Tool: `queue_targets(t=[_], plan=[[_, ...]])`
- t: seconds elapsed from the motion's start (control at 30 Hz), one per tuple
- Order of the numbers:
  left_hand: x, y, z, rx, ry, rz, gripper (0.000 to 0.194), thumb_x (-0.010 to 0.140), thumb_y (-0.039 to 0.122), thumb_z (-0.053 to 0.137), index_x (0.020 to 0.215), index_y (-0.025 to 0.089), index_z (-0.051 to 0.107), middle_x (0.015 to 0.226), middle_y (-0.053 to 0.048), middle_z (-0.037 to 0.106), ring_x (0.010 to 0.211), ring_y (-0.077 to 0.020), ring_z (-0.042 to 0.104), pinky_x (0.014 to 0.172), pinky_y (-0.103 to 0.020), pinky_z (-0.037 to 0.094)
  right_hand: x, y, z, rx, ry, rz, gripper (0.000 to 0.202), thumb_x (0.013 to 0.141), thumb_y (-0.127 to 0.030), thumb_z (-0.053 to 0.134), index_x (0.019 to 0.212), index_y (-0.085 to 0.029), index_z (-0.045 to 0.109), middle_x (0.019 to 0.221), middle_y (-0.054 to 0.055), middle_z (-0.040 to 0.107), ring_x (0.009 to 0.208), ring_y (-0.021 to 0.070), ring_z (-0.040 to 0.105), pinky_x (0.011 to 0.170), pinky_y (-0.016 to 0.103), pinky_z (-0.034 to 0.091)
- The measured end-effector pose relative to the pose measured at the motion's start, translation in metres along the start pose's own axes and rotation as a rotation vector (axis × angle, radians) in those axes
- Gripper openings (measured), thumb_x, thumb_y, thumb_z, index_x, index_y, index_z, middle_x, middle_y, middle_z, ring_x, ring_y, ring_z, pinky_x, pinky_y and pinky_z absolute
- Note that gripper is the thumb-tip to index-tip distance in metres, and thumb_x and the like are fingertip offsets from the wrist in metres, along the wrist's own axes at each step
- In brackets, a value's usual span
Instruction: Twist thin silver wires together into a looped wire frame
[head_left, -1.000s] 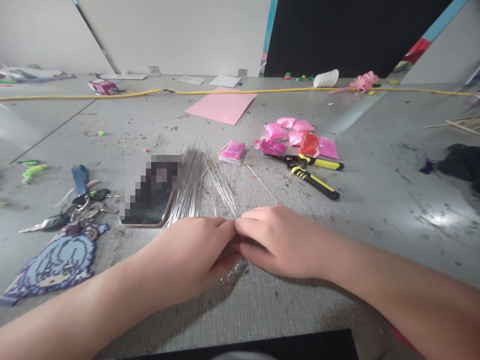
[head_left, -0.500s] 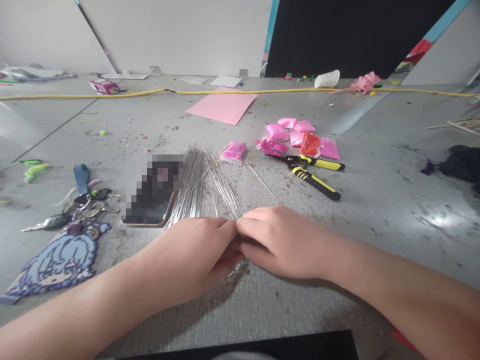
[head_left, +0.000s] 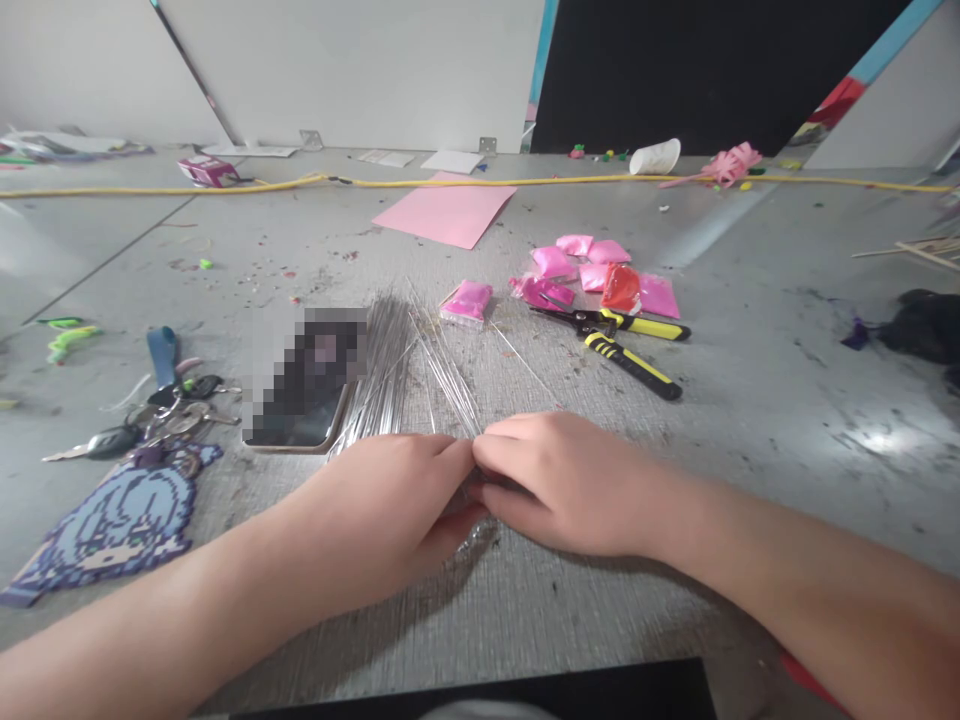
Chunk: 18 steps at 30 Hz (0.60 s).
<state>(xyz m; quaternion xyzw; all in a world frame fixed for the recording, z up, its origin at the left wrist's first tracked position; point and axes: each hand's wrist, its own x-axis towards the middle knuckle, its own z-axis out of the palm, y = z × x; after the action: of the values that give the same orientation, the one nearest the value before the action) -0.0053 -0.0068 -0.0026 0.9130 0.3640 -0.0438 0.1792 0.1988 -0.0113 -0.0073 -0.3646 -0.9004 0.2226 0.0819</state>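
Observation:
My left hand [head_left: 401, 500] and my right hand [head_left: 551, 485] meet fingertip to fingertip low over the table, both closed in a pinch. Whatever they hold is hidden by the fingers. A small shiny, crinkled bit [head_left: 474, 538] shows just beneath them, too little of it to name. Several thin silver wires [head_left: 448, 375] lie in a loose bunch right beyond my fingertips. Left of these is a thicker bundle of wires [head_left: 384, 375], beside a phone [head_left: 300, 425]. One single wire [head_left: 525, 362] lies apart, on the right.
Black-and-yellow pliers [head_left: 630, 365] lie open beyond my right hand, near pink packets [head_left: 555, 264] and a red packet [head_left: 621, 289]. Keys [head_left: 112, 442] and a pixel-patterned charm [head_left: 120, 515] are at left. Farther back are pink paper [head_left: 446, 215], a yellow cord [head_left: 450, 184] and a tipped cup [head_left: 655, 157].

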Motion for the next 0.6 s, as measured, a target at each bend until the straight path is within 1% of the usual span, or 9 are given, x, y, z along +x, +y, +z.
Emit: queue_targets(t=[0.4,0.6], plan=[[0.0,-0.001,0.0027,0.019,0.017,0.012,0.016,0.093,0.033,0.047,0.085,0.02,0.054,0.078,-0.002,0.064,0.061,-0.0195,0.06,0.051,-0.031,0.031,-0.0008,0.0001,0.0001,-0.002,-0.006,0.003,0.011,0.093,-0.023,0.053,0.084,-0.018,0.055,0.084,0.001,0.061,0.074,0.0148,0.054,0.064,0.028,0.036],[-0.002,-0.0018,0.0029,0.011,-0.002,0.018,0.015,0.093,0.032,0.047,0.085,0.02,0.054,0.079,-0.002,0.063,0.063,-0.0192,0.061,0.053,-0.031,0.033,-0.0002,0.0007,0.0008,-0.019,-0.005,-0.001,0.011,0.094,-0.025,0.052,0.085,-0.018,0.054,0.085,0.001,0.061,0.075,0.0154,0.055,0.063,0.028,0.036]])
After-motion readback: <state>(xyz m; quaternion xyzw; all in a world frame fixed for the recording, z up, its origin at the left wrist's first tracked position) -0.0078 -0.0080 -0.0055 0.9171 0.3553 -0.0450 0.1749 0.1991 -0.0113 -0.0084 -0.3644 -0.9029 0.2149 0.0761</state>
